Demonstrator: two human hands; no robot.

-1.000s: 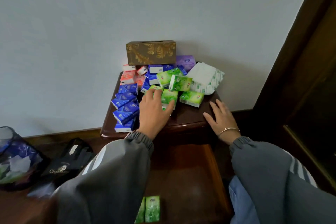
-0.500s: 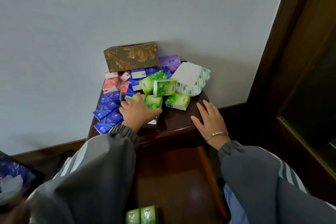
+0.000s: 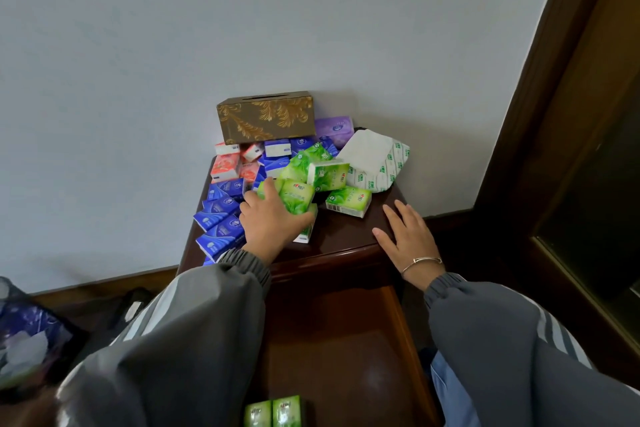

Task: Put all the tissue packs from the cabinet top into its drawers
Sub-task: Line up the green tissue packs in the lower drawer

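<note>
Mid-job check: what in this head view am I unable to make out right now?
Head view: how many green packs the left hand grips; its palm covers them.
Head view: the left part of the drawer, hidden by the left sleeve.
Head view: two packs in the drawer, cut off by the bottom edge.
Head view: the nearest blue packs, partly behind that sleeve.

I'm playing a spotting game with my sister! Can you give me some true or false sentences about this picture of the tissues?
1. The left hand grips a green pack. True.
2. The right hand holds a blue pack. False: it lies flat on the cabinet top, holding nothing.
3. The open drawer has nothing in it. False: two green packs lie in it.
4. The gold tissue box stands at the back, by the wall. True.
</note>
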